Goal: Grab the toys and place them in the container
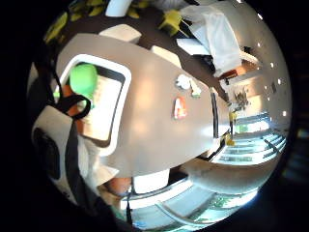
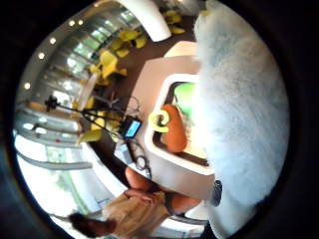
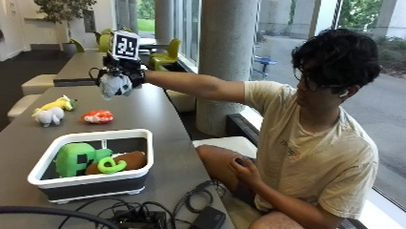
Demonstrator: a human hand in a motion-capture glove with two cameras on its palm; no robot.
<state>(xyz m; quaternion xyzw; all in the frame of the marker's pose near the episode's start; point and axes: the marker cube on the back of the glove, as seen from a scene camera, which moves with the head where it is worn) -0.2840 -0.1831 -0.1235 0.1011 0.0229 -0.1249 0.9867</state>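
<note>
A grey plush toy [image 3: 115,86] is held up in the gloved right hand [image 3: 120,74], above the table [image 3: 158,119] and well apart from the container [image 3: 95,179].

The fingers are curled round the toy, so its shape is largely hidden. A green block toy [image 3: 73,160] and a brown toy [image 3: 126,161] with a green curl lie in the white-rimmed container. A white-and-yellow plush [image 3: 52,113] and a small orange toy [image 3: 97,116] are left on the table. The bare hand [image 3: 244,171] rests on the lap.
</note>
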